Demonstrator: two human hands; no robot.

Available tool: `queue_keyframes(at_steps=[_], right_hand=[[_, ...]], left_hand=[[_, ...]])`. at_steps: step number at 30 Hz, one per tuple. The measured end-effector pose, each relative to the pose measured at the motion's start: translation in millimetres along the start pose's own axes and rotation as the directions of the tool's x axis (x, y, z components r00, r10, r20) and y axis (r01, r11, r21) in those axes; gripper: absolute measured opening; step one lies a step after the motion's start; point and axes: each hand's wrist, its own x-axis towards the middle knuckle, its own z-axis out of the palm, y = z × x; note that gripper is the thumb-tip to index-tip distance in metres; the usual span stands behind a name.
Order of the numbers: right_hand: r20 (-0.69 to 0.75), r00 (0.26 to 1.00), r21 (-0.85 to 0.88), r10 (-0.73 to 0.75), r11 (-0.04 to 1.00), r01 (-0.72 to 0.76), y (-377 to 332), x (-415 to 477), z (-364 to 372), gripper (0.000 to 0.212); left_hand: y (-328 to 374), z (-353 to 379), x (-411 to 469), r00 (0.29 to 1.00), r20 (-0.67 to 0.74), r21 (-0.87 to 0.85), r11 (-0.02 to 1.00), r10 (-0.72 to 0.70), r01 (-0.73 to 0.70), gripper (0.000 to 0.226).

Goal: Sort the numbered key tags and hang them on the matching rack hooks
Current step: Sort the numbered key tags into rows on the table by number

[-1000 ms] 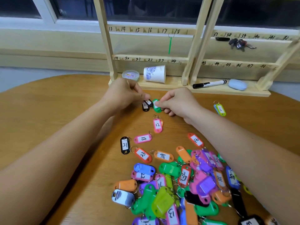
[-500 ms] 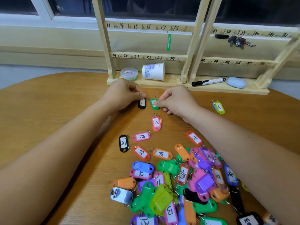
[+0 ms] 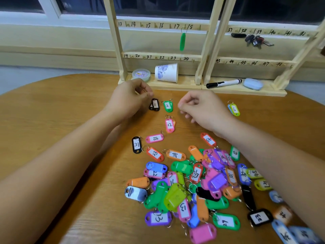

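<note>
The key tags are light, stiff plastic and probably slippery lying flat, so each is best pinched by its wire ring. Dozens lie heaped toward the tabletop's near edge, too many to count, and one green tag hangs on the rack. Near the far edge the left hand has its fingertips pinched at the black tag, though I cannot tell whether it grips, while the right hand hovers curled and empty beside tag 2.

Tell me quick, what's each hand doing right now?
Left hand: fingers curled just above the black tag 1; grip cannot be told.
Right hand: closed, fingers curled, holding nothing.
</note>
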Motion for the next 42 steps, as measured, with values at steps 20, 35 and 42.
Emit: queue_keyframes(at_steps=[20, 35, 42], right_hand=[[0.279, 0.914, -0.399, -0.295, 0.830, 0.390, -38, -198, 38, 0.018], [0.188, 0.948, -0.444, -0.257, 0.839, 0.315, -20, -211, 33, 0.020], [0.244, 0.945, -0.389, -0.216, 0.871, 0.299, -18, -215, 20, 0.026]], left_hand=[[-6, -58, -228, 0.931, 0.314, 0.051, 0.975, 0.189, -0.215, 0.018], [-5, -36, -244, 0.962, 0.162, 0.090, 0.968, 0.220, -0.236, 0.017], [-3, -42, -253, 0.953, 0.207, 0.052, 0.971, 0.220, -0.235, 0.025]])
